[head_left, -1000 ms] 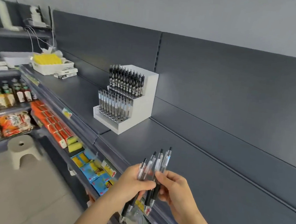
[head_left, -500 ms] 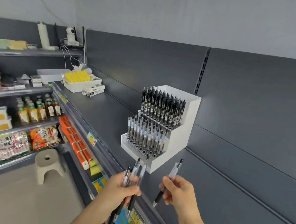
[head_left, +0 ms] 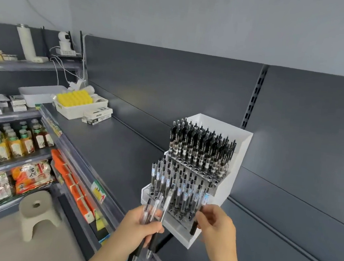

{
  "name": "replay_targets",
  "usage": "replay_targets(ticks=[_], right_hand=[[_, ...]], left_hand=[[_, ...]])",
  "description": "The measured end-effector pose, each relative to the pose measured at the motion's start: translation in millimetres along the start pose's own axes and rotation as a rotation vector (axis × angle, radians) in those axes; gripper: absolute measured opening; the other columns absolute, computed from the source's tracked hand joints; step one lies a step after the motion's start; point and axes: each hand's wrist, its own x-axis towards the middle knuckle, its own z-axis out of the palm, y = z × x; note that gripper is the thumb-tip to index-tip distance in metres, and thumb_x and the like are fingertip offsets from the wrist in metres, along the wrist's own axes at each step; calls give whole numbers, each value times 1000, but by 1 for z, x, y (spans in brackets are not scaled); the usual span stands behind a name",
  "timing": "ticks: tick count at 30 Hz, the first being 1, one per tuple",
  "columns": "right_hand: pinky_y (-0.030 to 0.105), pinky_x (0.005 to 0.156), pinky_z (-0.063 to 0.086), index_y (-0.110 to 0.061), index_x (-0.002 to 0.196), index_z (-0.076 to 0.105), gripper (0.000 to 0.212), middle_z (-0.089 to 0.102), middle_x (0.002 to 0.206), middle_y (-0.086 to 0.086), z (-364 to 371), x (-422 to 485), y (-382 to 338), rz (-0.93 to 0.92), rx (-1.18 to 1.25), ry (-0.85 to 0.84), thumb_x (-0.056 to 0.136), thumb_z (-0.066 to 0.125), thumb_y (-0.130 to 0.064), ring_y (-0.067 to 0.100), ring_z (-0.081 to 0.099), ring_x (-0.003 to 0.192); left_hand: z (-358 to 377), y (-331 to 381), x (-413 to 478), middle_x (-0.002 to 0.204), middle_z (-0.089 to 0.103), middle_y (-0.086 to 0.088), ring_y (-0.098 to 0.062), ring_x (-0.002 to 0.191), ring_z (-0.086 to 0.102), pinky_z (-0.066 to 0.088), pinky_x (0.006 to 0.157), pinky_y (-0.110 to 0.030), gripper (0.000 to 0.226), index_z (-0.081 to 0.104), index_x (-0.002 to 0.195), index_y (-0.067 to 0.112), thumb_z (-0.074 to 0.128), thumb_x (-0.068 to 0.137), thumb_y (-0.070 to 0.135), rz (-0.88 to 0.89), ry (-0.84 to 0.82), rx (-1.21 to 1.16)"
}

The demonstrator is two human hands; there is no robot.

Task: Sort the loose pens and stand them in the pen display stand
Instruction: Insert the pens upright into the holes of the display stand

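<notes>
In the head view, we hold a bundle of clear-barrelled pens with black grips (head_left: pixel 154 208) in our left hand (head_left: pixel 138 227), fingers wrapped round it, tips pointing down. Our right hand (head_left: pixel 218 231) pinches a single clear pen with a black grip (head_left: pixel 194 227), tilted, its tip low over the front right corner of the white stepped plastic display stand (head_left: pixel 242 150). The stand sits on the dark grey metal shelf (head_left: pixel 111 151); its upper tier is packed with black-capped pens, and its lower tier is partly filled, with open holes along the front rows.

To do this step well, we judge we should bring the pen upright, line its tip over an open hole among the matching clear pens, then let it slide down without nudging its neighbours. We should keep the bundle clear of the stand.

Half a second ago, our right hand held this pen well short of the stand; now it is at the front row. A second ago, both hands were on the bundle.
</notes>
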Motion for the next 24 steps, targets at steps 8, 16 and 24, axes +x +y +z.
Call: replay_targets(ticks=[8, 16, 24], right_hand=[[10, 58, 45, -22, 79, 56, 18, 63, 76, -9, 36, 9, -13, -20, -58, 337, 89, 58, -8, 7, 59, 71], [14, 57, 44, -13, 88, 58, 10, 61, 78, -5, 72, 10, -16, 43, -204, 561, 92, 53, -5, 12, 58, 70], [25, 61, 47, -8, 97, 61, 14, 63, 80, 0, 87, 15, 6, 172, -454, 497, 95, 48, -14, 17, 60, 70]], left_hand=[[-40, -4, 52, 87, 67, -29, -9, 38, 42, 46, 66, -26, 13, 62, 95, 10, 62, 85, 2, 52, -236, 95], [-73, 4, 77, 93, 63, -34, -10, 44, 44, 46, 65, -28, 15, 62, 95, 13, 63, 84, 3, 95, -424, 126], [-72, 2, 81, 95, 62, -35, -11, 45, 45, 44, 57, -27, 17, 63, 96, 14, 62, 84, 2, 66, -474, 104]])
